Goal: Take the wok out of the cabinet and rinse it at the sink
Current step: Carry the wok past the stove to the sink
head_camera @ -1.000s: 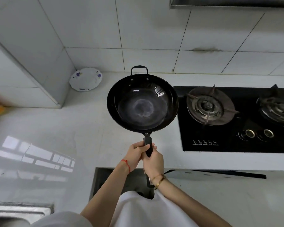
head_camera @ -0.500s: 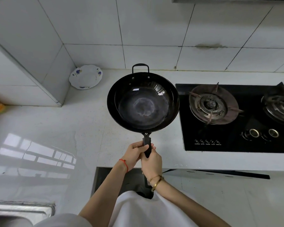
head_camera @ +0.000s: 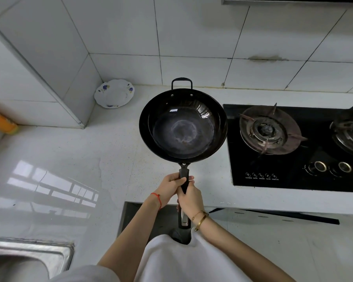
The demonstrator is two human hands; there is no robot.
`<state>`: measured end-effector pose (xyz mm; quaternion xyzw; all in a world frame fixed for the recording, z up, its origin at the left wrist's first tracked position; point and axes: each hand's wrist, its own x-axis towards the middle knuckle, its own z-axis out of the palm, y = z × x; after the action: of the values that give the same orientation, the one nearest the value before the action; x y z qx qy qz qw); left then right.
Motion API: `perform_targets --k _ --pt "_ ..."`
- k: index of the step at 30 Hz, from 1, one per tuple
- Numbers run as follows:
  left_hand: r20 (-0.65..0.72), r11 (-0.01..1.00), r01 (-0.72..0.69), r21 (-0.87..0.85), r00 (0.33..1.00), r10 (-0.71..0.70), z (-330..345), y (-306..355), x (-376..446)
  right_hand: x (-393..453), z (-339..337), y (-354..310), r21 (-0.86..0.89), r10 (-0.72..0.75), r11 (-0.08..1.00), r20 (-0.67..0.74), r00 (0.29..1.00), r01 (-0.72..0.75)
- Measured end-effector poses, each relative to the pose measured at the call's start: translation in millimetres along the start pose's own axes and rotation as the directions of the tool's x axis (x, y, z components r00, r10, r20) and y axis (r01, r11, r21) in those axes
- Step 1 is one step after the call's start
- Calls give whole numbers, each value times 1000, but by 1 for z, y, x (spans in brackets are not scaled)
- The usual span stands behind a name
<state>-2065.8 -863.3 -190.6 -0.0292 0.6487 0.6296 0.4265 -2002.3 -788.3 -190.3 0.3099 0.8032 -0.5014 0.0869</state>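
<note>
- Hovering above the pale speckled stone countertop, the round black metal wok is held level by its long black handle, bowl up, with its small loop handle at the far side.
- The handle is grasped by both hands: the left hand is wrapped around it nearer the bowl, and the right hand is clenched on it just behind, the two touching.
- The wok's inside is seen to be dry, with a dull greyish ring at the bottom; no water is visible in it.
- Just right of the wok, a black glass gas hob is set into the counter; at the far left, a white scalloped plate with blue flowers leans in the tiled corner.
- The stainless steel sink lies at the near left, well apart from the wok.
- The removal from the cabinet is judged done, a dark opening being visible below the counter edge; the carry to the sink and the rinse are left.
</note>
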Motion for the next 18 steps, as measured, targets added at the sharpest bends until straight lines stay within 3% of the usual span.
perform_targets --k 5,9,12,18 --pt "-119 951 -56 305 988 96 5 3 -5 2 -20 4 -227 -65 970 117 991 91" --pt "-223 767 -91 635 929 295 -5 1 -15 6 -42 10 -437 -194 869 127 973 231" --pt "-253 670 -112 734 870 423 -12 -2 -28 9 -65 15 -543 -339 779 56 939 314" --pt "-248 550 -98 829 817 520 -12 -5 -51 6 -89 22 -554 -490 730 -17 872 400"
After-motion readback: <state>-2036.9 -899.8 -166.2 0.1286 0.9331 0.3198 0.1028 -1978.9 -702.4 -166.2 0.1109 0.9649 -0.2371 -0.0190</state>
